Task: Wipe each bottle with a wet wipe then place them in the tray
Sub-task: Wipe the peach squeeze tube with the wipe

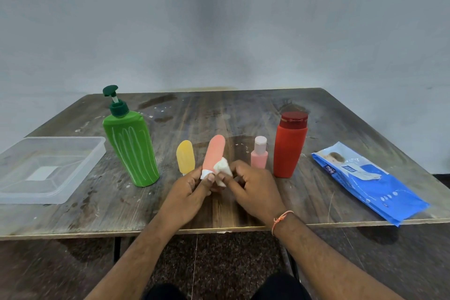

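While the left hand (188, 187) closes its fingers around the white cap end of the soft salmon-pink squeeze tube (214, 153), the tube points up and away, probably so its whole side is free for wiping. Beside it, the right hand (253, 187) pinches a crumpled white wet wipe (222, 168) against the lower part of the tube. Behind stand a small yellow tube (185, 157), a small pink bottle (259, 153), a tall red bottle (289, 146) and a green pump bottle (131, 143). On the left, the clear plastic tray (80, 170) holds no bottle yet; the blue wipes pack (370, 182) lies right.
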`<state>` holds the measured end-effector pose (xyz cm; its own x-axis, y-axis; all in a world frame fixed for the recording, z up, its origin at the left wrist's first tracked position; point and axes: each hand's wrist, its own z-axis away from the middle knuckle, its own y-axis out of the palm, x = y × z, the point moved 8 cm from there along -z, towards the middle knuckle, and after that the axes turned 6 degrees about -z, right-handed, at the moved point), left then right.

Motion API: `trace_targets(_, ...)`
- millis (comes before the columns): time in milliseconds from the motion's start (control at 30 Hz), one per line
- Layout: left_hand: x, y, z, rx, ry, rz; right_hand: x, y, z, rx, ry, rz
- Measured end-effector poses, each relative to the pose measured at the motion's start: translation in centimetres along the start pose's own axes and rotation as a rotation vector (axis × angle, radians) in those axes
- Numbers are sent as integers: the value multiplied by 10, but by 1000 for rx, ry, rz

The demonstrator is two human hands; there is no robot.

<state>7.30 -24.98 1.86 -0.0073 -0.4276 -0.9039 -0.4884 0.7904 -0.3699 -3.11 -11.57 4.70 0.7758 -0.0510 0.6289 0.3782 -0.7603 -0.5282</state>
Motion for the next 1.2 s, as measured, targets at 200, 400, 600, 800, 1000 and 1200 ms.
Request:
trace_targets(200, 8, -3, -3, -29, -47, -21, 19, -4, 6, -120, -262, 110)
trace_targets(400, 0, -1, 2, 5, 33, -182, 6, -20, 6, -280, -122, 86)
trace_targets(600, 3, -6, 1, -28, 24, -96, 15, 2, 6, -67, -262, 54)
trace_targets(800, -4, -4, 2, -20, 43, -54, 10, -13, 6, -244, -188, 115)
trace_targets(1000, 2, -9, 1, -35, 31, 1, 14, -4, 3, -102, -221, 49)
trace_targets(1200, 0, -13, 3, -80, -3, 15, 17, 0, 4, -11, -165, 14)
